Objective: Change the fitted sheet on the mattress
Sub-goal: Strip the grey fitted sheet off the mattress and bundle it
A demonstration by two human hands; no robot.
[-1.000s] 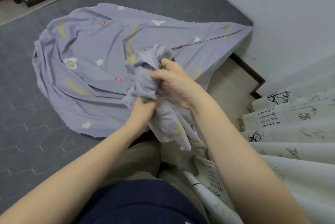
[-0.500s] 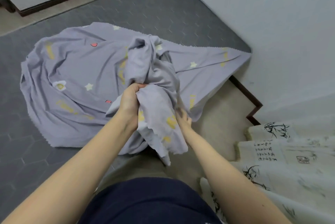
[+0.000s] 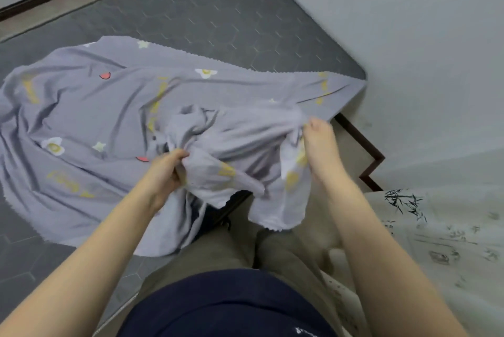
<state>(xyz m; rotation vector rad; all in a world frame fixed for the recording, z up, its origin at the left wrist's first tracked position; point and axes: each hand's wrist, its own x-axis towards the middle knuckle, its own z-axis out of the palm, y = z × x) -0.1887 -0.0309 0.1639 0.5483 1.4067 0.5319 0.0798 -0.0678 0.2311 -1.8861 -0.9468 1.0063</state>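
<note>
**A:** Dark grey mattress [image 3: 231,17], and the lilac fitted sheet [image 3: 90,107] lies crumpled across its near half, one end lifted clear.

**B:** Pale cloth [image 3: 441,241] at the right, inked bamboo and writing on it, too blurred to read, cut off by the frame.

**A:** Left hand [image 3: 163,173] is fisted round a bunched fold by the mattress edge. Right hand [image 3: 320,146] pinches a raised edge, fingers curled.

**B:** Fingertips mostly buried in fabric, and the sheet's left side runs out of view.
</note>
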